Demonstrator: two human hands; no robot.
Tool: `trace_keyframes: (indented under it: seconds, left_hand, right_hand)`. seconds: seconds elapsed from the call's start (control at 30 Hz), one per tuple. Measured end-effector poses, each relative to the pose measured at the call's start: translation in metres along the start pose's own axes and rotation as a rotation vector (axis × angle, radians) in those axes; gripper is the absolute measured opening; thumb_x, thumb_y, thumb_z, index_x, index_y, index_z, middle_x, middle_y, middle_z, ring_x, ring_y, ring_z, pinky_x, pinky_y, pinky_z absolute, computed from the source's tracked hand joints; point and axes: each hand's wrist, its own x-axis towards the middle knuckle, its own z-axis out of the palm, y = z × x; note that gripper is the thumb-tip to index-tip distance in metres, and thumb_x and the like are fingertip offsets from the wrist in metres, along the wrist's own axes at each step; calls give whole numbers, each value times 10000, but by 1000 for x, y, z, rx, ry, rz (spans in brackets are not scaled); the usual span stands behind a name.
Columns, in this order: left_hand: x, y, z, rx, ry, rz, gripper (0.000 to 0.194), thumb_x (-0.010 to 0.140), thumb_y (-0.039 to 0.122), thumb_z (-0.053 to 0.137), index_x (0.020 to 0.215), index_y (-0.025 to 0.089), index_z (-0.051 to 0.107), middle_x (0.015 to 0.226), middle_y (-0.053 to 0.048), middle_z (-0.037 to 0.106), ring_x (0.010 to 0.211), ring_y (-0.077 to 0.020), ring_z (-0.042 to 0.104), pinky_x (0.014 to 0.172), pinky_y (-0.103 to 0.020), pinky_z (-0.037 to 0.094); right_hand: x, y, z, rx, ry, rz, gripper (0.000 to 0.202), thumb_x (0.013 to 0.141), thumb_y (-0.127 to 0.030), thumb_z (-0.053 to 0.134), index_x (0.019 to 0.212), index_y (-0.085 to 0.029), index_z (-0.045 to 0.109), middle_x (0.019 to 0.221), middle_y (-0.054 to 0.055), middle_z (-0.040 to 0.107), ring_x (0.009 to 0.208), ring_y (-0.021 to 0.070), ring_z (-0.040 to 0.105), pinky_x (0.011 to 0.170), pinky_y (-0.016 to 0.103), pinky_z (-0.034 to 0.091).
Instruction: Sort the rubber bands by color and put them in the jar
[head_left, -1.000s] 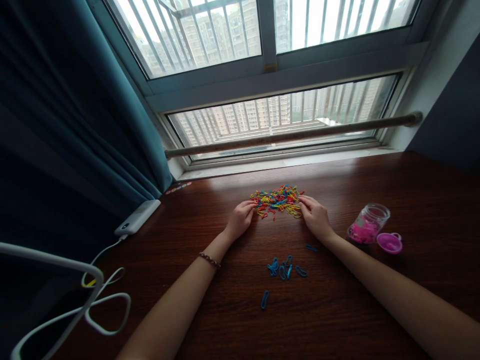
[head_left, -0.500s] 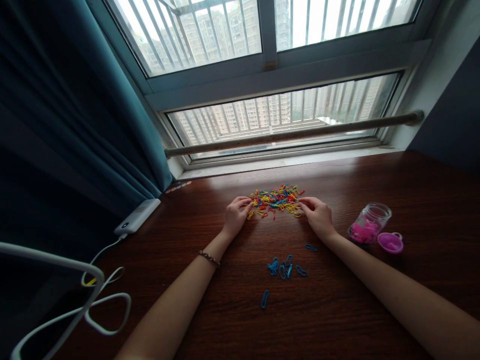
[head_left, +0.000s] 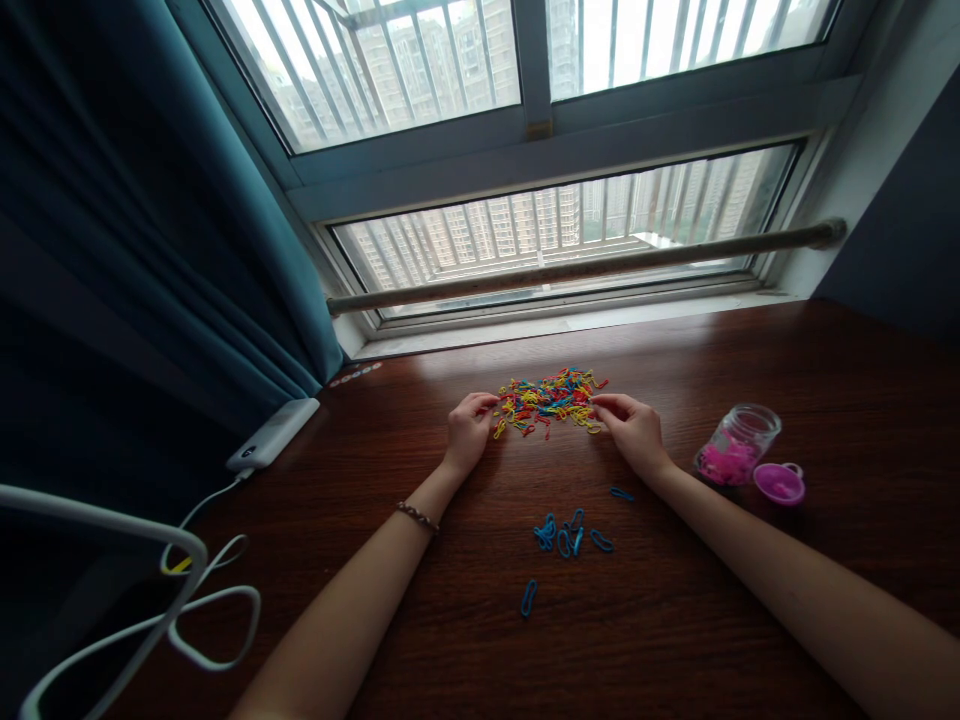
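sitting nr window (head_left: pixel 534 165): brn tbl (head_left: pixel 442 640)

Can't tell from here whether left hand (head_left: pixel 469 436) or right hand (head_left: pixel 634 435) pinches anything; coloured pile (head_left: pixel 551 398) too fine to count. Blue curtain (head_left: pixel 217 210), both forearms (head_left: pixel 360 610) run out of view.

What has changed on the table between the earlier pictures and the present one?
The left hand has shifted a little leftward, to the edge of the pile of coloured pieces, where some yellow pieces now show. Whether either hand took or let go of a piece is too small to tell. The right hand is nearly unchanged at the pile's right edge. The blue pieces, jar and purple lid stayed in place.
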Motion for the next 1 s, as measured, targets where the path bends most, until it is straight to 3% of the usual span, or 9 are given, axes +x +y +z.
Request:
trace_keyframes:
  seconds: [0.1, 0.27, 0.37, 0.43, 0.5, 0.63, 0.7, 0.83, 1.0]
  left_hand:
    - [0, -1, -1, -12, 3, -10, 167, 760, 167, 507, 856, 169, 643, 900, -54, 621, 831, -163, 587, 741, -301, 504]
    - [1, 0, -1, -10, 33, -12, 155, 763, 211, 529, 818, 172, 668, 886, -57, 630, 826, -168, 590, 763, -317, 490]
    - [1, 2, -1, -15, 25, -17, 152, 765, 227, 534, 785, 179, 676, 861, -52, 632, 801, -167, 592, 755, -319, 489]
    - [1, 3, -1, -23, 19, -20, 149, 765, 232, 535, 778, 180, 674, 855, -48, 631, 796, -163, 592, 754, -312, 488]
    - [1, 3, -1, -44, 9, -30, 149, 768, 238, 530, 772, 178, 667, 856, -46, 625, 791, -158, 590, 724, -293, 496]
    - [0, 6, -2, -85, -50, -27, 143, 769, 262, 536, 764, 174, 649, 808, -42, 608, 736, -144, 583, 652, -256, 497]
    - [-1, 12, -2, -84, -104, 15, 136, 767, 264, 546, 761, 173, 647, 781, -44, 611, 734, -146, 582, 682, -265, 489]
    - [-9, 34, -2, -132, -257, 139, 128, 769, 245, 549, 764, 164, 648, 779, -58, 638, 754, -152, 589, 734, -277, 472]
    - [-21, 59, 1, -213, -429, 175, 148, 776, 229, 527, 814, 148, 645, 776, -60, 669, 707, -138, 613, 693, -238, 470]
  right_hand:
    - [-5, -13, 3, 229, -186, 76, 280, 647, -358, 641, 851, -167, 665, 771, 52, 682, 656, 163, 630, 616, 295, 515]
    - [-18, -34, 6, 276, -869, 224, 248, 621, -338, 671, 759, -133, 687, 715, 44, 683, 616, 134, 624, 589, 245, 510]
    - [-22, -40, 4, 276, -1062, 296, 299, 669, -382, 625, 796, -119, 685, 762, 65, 691, 690, 156, 645, 665, 277, 518]
    - [-21, -39, 3, 290, -1050, 291, 347, 711, -417, 577, 822, -104, 676, 793, 86, 692, 711, 169, 650, 694, 308, 519]
    - [-18, -35, 3, 270, -953, 220, 371, 751, -430, 529, 844, -98, 667, 822, 96, 688, 732, 179, 651, 716, 335, 518]
    - [-12, -20, 6, -32, -539, -134, 294, 804, -364, 475, 870, -150, 665, 894, 78, 675, 865, 191, 622, 832, 363, 474]
    - [-9, -12, 7, -219, -400, -334, 258, 820, -302, 454, 924, -176, 653, 1004, 75, 641, 975, 193, 576, 905, 365, 429]
    - [-1, -1, 8, -471, -368, -540, 320, 852, -225, 363, 1086, -202, 579, 1209, 60, 522, 1173, 190, 423, 997, 384, 345]
    - [9, 7, 9, -772, -423, -516, 434, 850, -325, 392, 1254, -174, 437, 1319, 68, 418, 1290, 223, 217, 1045, 427, 245]
